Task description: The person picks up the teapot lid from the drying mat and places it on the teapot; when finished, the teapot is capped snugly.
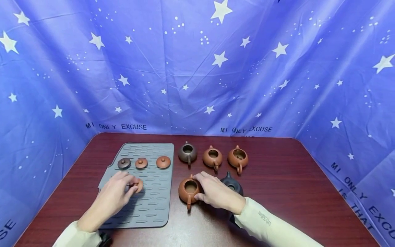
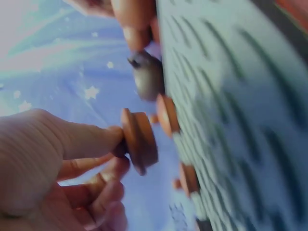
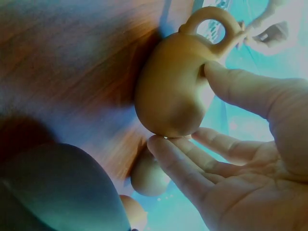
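Observation:
My left hand pinches a small orange-brown clay teapot lid by its knob, held tilted above the grey mat in the left wrist view. My right hand holds an orange-brown clay teapot from its right side, with the thumb at the rim near the handle and the fingertips against the body in the right wrist view. This pot stands lidless on the table, its handle towards me. Three more lids lie knob up in a row on the mat: a dark brown lid, an orange lid and another orange lid.
The grey ridged mat lies left on the dark red table. Behind the held pot stand a dark brown teapot and two orange teapots, all lidless. A black teapot is partly hidden by my right hand. A starry blue curtain surrounds the table.

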Tool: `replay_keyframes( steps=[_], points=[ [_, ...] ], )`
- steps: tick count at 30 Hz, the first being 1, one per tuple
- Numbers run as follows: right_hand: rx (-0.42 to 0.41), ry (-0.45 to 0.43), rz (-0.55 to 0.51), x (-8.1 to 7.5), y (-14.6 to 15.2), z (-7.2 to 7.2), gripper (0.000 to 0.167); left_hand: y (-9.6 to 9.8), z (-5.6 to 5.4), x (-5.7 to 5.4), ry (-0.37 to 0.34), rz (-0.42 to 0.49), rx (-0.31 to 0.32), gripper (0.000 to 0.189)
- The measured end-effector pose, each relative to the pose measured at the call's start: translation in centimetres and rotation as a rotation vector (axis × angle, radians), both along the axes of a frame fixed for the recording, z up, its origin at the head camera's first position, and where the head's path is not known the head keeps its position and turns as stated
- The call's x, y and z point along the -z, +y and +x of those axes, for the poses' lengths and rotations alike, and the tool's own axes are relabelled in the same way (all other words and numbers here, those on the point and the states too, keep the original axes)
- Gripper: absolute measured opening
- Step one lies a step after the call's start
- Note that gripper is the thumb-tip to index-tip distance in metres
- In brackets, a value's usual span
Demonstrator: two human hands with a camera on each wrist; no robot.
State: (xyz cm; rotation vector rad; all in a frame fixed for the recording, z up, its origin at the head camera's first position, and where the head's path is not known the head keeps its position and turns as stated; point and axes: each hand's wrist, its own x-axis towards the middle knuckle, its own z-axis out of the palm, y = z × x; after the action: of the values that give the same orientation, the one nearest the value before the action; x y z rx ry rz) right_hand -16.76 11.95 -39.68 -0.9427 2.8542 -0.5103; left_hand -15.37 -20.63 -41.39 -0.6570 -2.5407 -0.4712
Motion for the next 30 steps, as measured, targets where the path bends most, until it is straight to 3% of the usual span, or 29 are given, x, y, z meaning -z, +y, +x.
replay_keyframes(
  steps=[5, 10, 17, 22, 30],
  points=[
    [0.0, 0.005, -0.026, 0.0, 0.1, 0.0, 0.051, 3.1, -1.0, -0.9, 0.066, 0.046, 0.15, 0.027],
    [0.006, 0.008, -0.034, 0.1, 0.2, -0.1, 0.051, 6.4, -1.5, -1.6, 0.067, 0.047, 0.249, 0.019],
    [0.01, 0.038, -0.025, 0.4, 0.2, -0.1, 0.052, 10.6, -1.6, -0.9, 0.097, 0.036, 0.382, 0.015],
    [0.013, 0.046, -0.025, 0.5, 0.3, -0.1, 0.053, 12.6, -2.1, -0.4, 0.082, 0.016, 0.407, 0.013],
    [0.009, 0.057, -0.03, 0.6, 0.3, -0.2, 0.051, 13.6, -2.5, 0.1, 0.04, -0.055, 0.371, 0.015]
  ],
)
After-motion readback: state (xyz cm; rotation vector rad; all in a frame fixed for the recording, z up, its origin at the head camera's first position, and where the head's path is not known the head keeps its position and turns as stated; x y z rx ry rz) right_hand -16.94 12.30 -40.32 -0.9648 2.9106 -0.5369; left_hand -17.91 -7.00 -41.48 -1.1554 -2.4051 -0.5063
